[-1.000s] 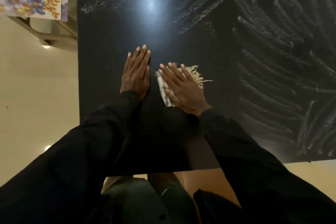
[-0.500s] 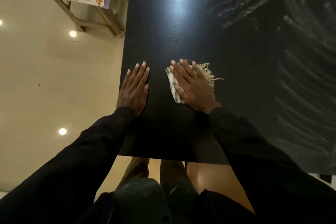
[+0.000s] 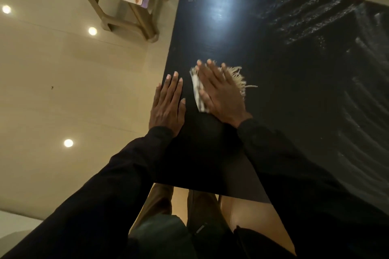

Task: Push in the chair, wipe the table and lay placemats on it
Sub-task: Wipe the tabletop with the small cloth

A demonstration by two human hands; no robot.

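Head view. Moved left across table [image 3: 273,73] since a second ago; now pressing cloth [image 3: 236,76] flat under spread right hand [image 3: 221,92] near left edge. Bracing with left hand [image 3: 167,107], fingers straight, on that edge. Probably finishing wipe; placemats not yet laid. Counted: one table, one cloth, two hands, one stool [image 3: 134,17].

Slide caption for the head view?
Right hand presses fringed cloth on dark table; left hand flat beside it.
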